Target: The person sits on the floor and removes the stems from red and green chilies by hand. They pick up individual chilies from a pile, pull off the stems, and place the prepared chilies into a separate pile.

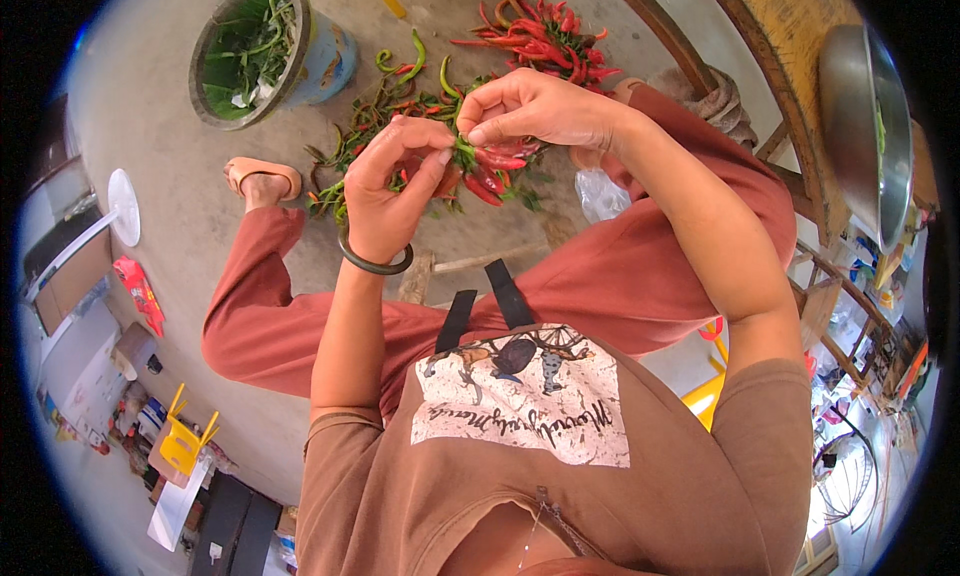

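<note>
A small bunch of red chili peppers (487,182) with green stems is at my fingertips, above the floor. My left hand (394,182), with a dark bangle on its wrist, pinches the stem end between thumb and forefinger. From the other side, my right hand (536,110) has its thumb and forefinger closed at the green stem of the same bunch; its other fingers are curled. Beneath both hands lies a heap of pepper plants (375,122) with green and reddish pods, partly hidden by the hands. A pile of loose red chili peppers (540,39) rests farther out on the floor.
A bucket (330,58) holding leaves and stalks stands at the upper left. On the right, a metal basin (851,133) sits on a wooden table (795,20). A clear plastic bag (600,195) lies near my right leg. A yellow stool (180,445) is at lower left.
</note>
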Motion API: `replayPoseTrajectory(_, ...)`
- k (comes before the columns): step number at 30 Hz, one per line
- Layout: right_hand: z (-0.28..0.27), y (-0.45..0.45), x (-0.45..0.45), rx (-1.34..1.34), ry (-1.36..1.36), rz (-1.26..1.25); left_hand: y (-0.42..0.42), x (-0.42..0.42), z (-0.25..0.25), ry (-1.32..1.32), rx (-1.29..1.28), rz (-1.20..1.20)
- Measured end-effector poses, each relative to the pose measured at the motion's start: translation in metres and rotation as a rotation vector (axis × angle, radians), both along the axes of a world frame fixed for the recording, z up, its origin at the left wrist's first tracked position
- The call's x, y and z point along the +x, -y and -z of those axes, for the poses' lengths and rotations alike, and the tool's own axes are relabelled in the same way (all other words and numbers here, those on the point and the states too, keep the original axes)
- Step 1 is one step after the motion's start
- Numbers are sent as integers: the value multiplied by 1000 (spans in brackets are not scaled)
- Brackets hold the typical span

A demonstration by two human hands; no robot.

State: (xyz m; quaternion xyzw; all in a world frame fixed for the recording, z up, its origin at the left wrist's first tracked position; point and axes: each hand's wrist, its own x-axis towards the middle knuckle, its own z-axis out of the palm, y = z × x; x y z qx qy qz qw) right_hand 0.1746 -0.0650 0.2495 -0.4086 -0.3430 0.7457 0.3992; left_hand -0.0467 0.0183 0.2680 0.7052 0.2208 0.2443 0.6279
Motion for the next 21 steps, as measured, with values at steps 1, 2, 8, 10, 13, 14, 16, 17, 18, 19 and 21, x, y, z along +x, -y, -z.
replayPoseTrajectory(1, -1, 0, -1, -2, 2, 9, 0, 1, 0, 6, -3, 1)
replayPoseTrajectory(2, -1, 1, -3, 5, 12, 2, -1, 0, -1, 5, -136, 34)
replayPoseTrajectory(8, -1, 1, -6, 0, 13, -53, -7, -7, 7, 28, -461, 112)
replayPoseTrajectory(10, 5, -2, -4, 21, 56, -21, -10, -8, 8, 58, -481, 70)
replayPoseTrajectory(13, 7, -3, -4, 6, 93, -13, -7, -6, 6, 34, -401, 5)
replayPoseTrajectory(14, 8, -2, -3, 23, 98, -16, -6, -4, 7, 17, -382, 4)
replayPoseTrajectory(16, 12, -1, -3, 61, 107, -23, -4, -2, 8, -18, -340, 2)
replayPoseTrajectory(17, 12, 0, -2, 40, 95, -30, -4, -1, 8, -32, -351, 16)
replayPoseTrajectory(18, 11, 0, -1, 20, 83, -36, -5, -1, 8, -47, -360, 30)
replayPoseTrajectory(19, 11, 0, -1, 0, 71, -42, -6, 0, 8, -62, -370, 44)
replayPoseTrajectory(21, 11, -1, -3, 62, 125, -24, -4, -1, 12, -47, -449, 62)
